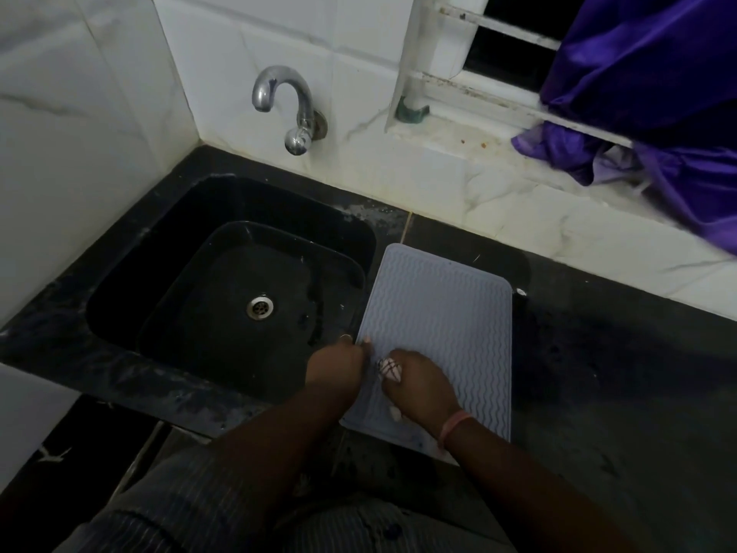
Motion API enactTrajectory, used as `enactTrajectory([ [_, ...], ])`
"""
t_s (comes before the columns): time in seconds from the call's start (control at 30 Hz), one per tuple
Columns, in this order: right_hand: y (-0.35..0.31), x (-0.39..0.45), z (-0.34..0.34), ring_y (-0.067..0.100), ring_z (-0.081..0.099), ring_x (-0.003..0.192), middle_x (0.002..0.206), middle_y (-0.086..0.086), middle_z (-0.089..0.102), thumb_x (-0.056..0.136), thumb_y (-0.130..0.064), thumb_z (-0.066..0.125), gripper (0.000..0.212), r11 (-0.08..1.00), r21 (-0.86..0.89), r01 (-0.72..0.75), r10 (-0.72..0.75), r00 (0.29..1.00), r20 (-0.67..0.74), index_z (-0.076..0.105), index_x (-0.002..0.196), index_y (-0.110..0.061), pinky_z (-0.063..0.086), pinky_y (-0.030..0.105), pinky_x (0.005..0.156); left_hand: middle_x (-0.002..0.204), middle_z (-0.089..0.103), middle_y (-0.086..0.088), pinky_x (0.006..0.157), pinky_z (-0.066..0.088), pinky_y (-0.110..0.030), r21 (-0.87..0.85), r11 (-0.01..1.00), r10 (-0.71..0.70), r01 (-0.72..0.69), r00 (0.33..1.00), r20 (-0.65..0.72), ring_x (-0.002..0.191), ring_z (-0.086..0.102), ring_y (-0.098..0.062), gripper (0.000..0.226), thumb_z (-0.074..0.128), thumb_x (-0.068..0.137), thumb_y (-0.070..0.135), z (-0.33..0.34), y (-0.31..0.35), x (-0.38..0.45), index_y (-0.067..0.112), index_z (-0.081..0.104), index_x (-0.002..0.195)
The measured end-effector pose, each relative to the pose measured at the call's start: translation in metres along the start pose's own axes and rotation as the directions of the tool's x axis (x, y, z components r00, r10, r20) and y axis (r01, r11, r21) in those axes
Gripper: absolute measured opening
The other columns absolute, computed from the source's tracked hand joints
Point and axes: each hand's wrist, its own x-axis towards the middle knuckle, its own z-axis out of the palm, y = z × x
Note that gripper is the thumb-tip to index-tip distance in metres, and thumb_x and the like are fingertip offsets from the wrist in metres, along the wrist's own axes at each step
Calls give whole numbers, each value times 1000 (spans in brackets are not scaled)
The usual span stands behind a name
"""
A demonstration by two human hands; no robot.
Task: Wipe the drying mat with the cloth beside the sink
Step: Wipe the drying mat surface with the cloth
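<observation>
Grey ribbed drying mat [438, 325] lies just right of the sink [223, 281], and its long axis runs away from the fingers toward the wall. Right hand [418, 387] has its fingers curled around the bunched cloth [389, 369] on the mat's near-left part. Left hand [339, 363] pinches the mat's left edge, so most unwiped surface is ahead and to the right of the right hand.

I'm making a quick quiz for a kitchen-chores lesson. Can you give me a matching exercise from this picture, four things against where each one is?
Things:
1. drying mat
2. cloth
3. tap
4. purple fabric

Places:
A. mounted on the tiled wall above the sink
B. bunched in the right hand
C. hanging at the window
D. flat on the black counter, right of the sink

Pairs: 1-D, 2-B, 3-A, 4-C
</observation>
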Motion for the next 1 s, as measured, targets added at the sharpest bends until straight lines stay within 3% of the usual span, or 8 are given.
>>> enactTrajectory([
  [0.17, -6, -3, 1, 20, 63, 86, 96, 4, 64, 94, -34, 60, 19, 998, -56, -7, 3, 998, -61, 64, 99, -16, 53, 38, 76, 130, 50, -16, 85, 53, -44, 17, 1000, -17, 15, 995, 99, 109, 62, -33, 57, 34, 107, 32, 5, -1, -3, 32, 13, 160],
  [0.3, -10, -37, 14, 23, 66, 85, 96, 8, 67, 92, -24, 59, 11, 986, -141, 88, -71, 990, 120, 58, 82, -20, 54, 37, 75, 134, 50, -16, 88, 53, -45, 47, 998, -34, 29, 993, 111, 111, 62, -34, 57, 31, 107, 33, 9, 1, -2, 32, 12, 161],
  [0.37, -8, -55, 24, 20, 65, 86, 101, 5, 68, 93, -29, 58, 15, 986, -121, 114, -96, 984, 148, 66, 94, -17, 55, 35, 74, 138, 47, -17, 92, 52, -46, 52, 998, -41, 33, 986, 159, 116, 60, -35, 59, 33, 107, 34, 7, 3, -1, 30, 10, 161],
  [0.47, -2, -60, 25, 18, 66, 93, 108, 2, 67, 90, -46, 49, 38, 989, -92, 116, -102, 984, 148, 68, 114, -22, 55, 35, 78, 142, 44, -19, 94, 51, -47, 52, 998, -30, 20, 976, 214, 119, 58, -36, 65, 36, 106, 36, 1, 4, 0, 27, 4, 162],
  [0.6, 6, -47, 10, 17, 65, 96, 108, 0, 66, 84, -54, 36, 53, 990, -58, 130, -123, 987, 104, 68, 115, -24, 53, 34, 80, 143, 43, -20, 96, 49, -48, 54, 998, -25, 12, 972, 235, 121, 56, -37, 66, 36, 105, 34, -2, 4, -2, 25, 4, 162],
  [0.73, 23, -13, -12, 13, 64, 89, 98, -4, 66, 98, -45, 55, 27, 998, -36, 60, -60, 998, -11, 69, 103, -23, 54, 34, 82, 144, 43, -19, 96, 48, -48, 56, 998, -45, 33, 972, 231, 123, 56, -36, 66, 37, 104, 34, -8, 9, -5, 25, 5, 162],
  [0.87, 25, 15, -16, 16, 64, 86, 95, 1, 66, 98, -40, 61, 21, 1000, 4, 19, -19, 997, -75, 64, 99, -20, 56, 38, 81, 143, 44, -19, 92, 51, -47, 51, 996, -77, 67, 966, 248, 120, 57, -35, 69, 41, 104, 38, -9, 13, -4, 26, 4, 161],
  [1.0, 12, 26, -23, 14, 60, 104, 115, 1, 62, 94, -37, 69, 34, 976, 217, -15, 64, 972, -224, 55, 119, -20, 52, 35, 92, 144, 43, -18, 89, 51, -45, 54, 994, -103, 92, 960, 259, 120, 57, -34, 71, 45, 103, 35, -12, 17, -4, 28, 3, 161],
])
